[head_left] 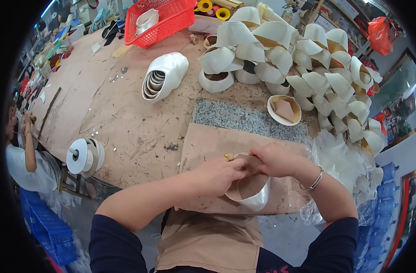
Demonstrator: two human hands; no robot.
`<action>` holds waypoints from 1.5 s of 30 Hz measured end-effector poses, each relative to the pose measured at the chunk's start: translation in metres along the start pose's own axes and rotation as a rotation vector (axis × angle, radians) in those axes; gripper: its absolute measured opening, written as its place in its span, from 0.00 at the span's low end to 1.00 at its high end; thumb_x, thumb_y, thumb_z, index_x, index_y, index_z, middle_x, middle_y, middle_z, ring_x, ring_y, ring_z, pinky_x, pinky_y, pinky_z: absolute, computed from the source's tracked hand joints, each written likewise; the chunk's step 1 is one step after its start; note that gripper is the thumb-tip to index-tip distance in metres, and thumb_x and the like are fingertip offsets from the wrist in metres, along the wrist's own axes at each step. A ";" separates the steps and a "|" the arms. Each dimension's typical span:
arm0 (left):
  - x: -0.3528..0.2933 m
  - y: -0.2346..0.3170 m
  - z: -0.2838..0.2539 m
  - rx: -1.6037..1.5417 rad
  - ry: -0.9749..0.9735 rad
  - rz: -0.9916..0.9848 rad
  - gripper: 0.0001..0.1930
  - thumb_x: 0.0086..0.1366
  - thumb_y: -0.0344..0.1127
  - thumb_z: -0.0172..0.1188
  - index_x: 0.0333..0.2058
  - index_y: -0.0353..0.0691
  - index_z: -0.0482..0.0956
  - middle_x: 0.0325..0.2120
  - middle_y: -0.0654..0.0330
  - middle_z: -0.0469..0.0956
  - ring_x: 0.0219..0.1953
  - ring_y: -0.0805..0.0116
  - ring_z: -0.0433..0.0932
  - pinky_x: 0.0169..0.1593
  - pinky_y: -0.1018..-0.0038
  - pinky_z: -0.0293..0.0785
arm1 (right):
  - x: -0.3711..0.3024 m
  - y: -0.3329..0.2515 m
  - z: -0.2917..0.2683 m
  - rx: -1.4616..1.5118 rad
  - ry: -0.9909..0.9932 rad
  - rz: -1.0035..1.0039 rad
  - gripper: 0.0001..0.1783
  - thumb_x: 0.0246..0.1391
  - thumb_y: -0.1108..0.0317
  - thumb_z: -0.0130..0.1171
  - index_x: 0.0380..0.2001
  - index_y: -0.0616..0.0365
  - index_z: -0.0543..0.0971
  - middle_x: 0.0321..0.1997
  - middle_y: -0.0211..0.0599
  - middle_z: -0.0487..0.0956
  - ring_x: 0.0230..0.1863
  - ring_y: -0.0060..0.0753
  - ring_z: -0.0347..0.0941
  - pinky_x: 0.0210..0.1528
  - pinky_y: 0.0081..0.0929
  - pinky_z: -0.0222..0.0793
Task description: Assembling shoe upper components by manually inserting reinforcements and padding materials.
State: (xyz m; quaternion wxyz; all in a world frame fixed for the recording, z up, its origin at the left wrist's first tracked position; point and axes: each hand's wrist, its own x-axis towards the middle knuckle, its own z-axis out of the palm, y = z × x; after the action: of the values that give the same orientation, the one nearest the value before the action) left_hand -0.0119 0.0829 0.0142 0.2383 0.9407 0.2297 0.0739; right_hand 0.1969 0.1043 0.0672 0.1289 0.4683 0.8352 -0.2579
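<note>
A glossy white shoe upper [255,200] with a tan lining sits at the table's near edge, its rounded toe toward me. My left hand [222,175], with a ring on one finger, is closed on the upper's left rim. From the far right side my right hand [275,159] pinches the rim, its fingertips bent down into the opening. The two hands almost meet at the far end of the upper. What exactly lies between the fingertips is hidden. Beneath the upper is a sheet of brown paper [203,145].
Several white uppers [271,50] are heaped at the back right, one [284,110] near a speckled stone slab [244,119]. Nested uppers [165,75] stand mid-table; a red basket [165,27] is behind. Tape rolls [80,155] stand left, clear plastic [337,159] right. Another person [30,159] works far left.
</note>
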 end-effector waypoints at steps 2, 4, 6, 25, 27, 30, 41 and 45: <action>0.006 -0.006 -0.001 -0.057 -0.038 -0.012 0.22 0.54 0.30 0.55 0.51 0.46 0.74 0.46 0.59 0.67 0.47 0.56 0.72 0.49 0.66 0.71 | 0.001 0.000 0.000 0.047 -0.044 0.042 0.20 0.45 0.70 0.61 0.43 0.58 0.71 0.36 0.47 0.79 0.41 0.52 0.74 0.46 0.44 0.64; 0.012 -0.005 -0.004 -0.040 -0.068 -0.029 0.22 0.54 0.30 0.56 0.51 0.48 0.75 0.46 0.59 0.67 0.47 0.57 0.72 0.48 0.65 0.71 | 0.003 0.008 0.009 0.050 0.018 0.002 0.18 0.45 0.69 0.61 0.41 0.58 0.71 0.34 0.48 0.78 0.39 0.53 0.75 0.41 0.43 0.67; 0.016 -0.005 -0.004 -0.023 -0.099 -0.042 0.22 0.54 0.31 0.56 0.51 0.50 0.75 0.46 0.59 0.68 0.47 0.58 0.73 0.48 0.65 0.72 | 0.004 0.013 0.017 0.053 0.080 -0.035 0.16 0.46 0.67 0.62 0.39 0.58 0.71 0.31 0.48 0.78 0.36 0.53 0.75 0.37 0.42 0.69; 0.077 0.012 -0.004 0.194 0.104 0.087 0.19 0.56 0.37 0.58 0.48 0.53 0.77 0.36 0.60 0.71 0.35 0.61 0.77 0.36 0.66 0.75 | -0.068 0.049 0.024 0.255 0.220 0.170 0.45 0.33 0.66 0.72 0.56 0.57 0.61 0.44 0.47 0.70 0.46 0.44 0.70 0.49 0.34 0.67; 0.081 -0.001 -0.008 0.244 0.209 0.113 0.18 0.56 0.38 0.58 0.47 0.54 0.78 0.35 0.60 0.71 0.35 0.60 0.76 0.35 0.67 0.74 | -0.077 0.044 0.016 0.249 0.279 0.147 0.43 0.32 0.66 0.73 0.54 0.58 0.63 0.40 0.44 0.73 0.42 0.41 0.72 0.46 0.32 0.68; 0.074 -0.009 -0.031 0.361 0.394 -0.123 0.15 0.58 0.38 0.58 0.45 0.53 0.79 0.34 0.59 0.72 0.35 0.59 0.76 0.36 0.68 0.72 | -0.091 0.028 0.002 0.319 0.245 0.241 0.29 0.34 0.65 0.72 0.43 0.59 0.72 0.31 0.37 0.76 0.34 0.34 0.75 0.38 0.29 0.71; 0.001 0.157 -0.046 -1.711 0.760 -0.266 0.12 0.66 0.39 0.55 0.45 0.41 0.75 0.35 0.61 0.77 0.36 0.69 0.76 0.42 0.74 0.72 | -0.151 -0.078 -0.002 -0.155 1.328 -0.421 0.09 0.40 0.77 0.64 0.27 0.59 0.75 0.36 0.39 0.75 0.41 0.39 0.75 0.39 0.31 0.74; -0.006 0.161 -0.045 -1.787 0.901 -0.252 0.16 0.68 0.43 0.52 0.48 0.40 0.71 0.41 0.62 0.76 0.44 0.70 0.76 0.49 0.68 0.73 | -0.165 -0.099 0.026 -0.040 1.283 -0.466 0.10 0.45 0.69 0.64 0.31 0.59 0.75 0.38 0.40 0.74 0.42 0.43 0.73 0.44 0.38 0.71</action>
State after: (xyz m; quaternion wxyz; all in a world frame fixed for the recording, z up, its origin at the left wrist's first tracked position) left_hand 0.0357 -0.0274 0.1310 0.7531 0.2706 0.2566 0.5420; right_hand 0.1995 -0.0703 0.1512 -0.4419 0.3338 0.8301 0.0653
